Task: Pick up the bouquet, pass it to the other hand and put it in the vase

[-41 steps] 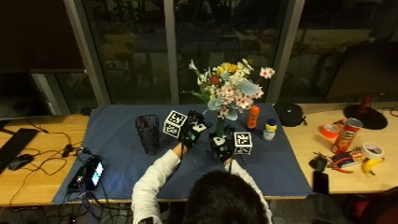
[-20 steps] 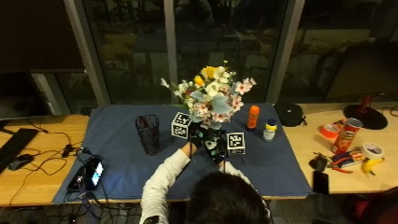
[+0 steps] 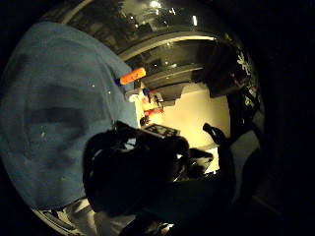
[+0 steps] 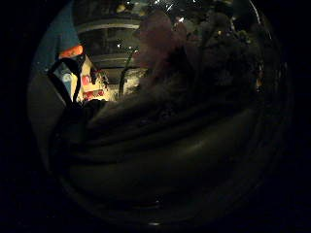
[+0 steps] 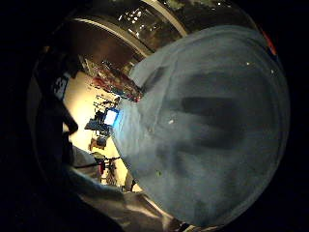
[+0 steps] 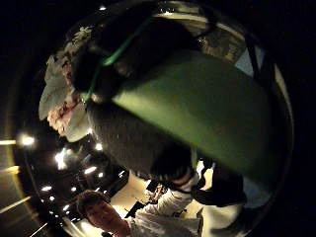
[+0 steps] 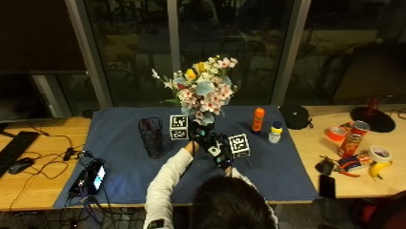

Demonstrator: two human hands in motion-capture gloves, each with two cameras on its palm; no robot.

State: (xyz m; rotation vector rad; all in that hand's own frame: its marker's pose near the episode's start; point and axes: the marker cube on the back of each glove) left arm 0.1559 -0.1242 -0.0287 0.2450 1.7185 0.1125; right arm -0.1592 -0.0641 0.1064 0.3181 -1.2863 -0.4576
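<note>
We see the blue cloth (image 7: 126,162) covering the middle of the desk (image 7: 38,176), with the dark vase (image 7: 151,137) upright toward its left part. Above the cloth's centre we see the bouquet (image 7: 202,90) upright, both the left hand (image 7: 198,137) and the right hand (image 7: 222,149) curled around its stems.

bouquet (image 7: 203,93) stems hidden behind hands

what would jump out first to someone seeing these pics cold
The bouquet of pink, white and yellow flowers, held upright over the middle of the blue cloth, draws the eye first. Both gloved hands meet at its stems, the left hand and the right hand close together. Next is the dark vase, standing empty on the cloth to the left of the hands.
</note>
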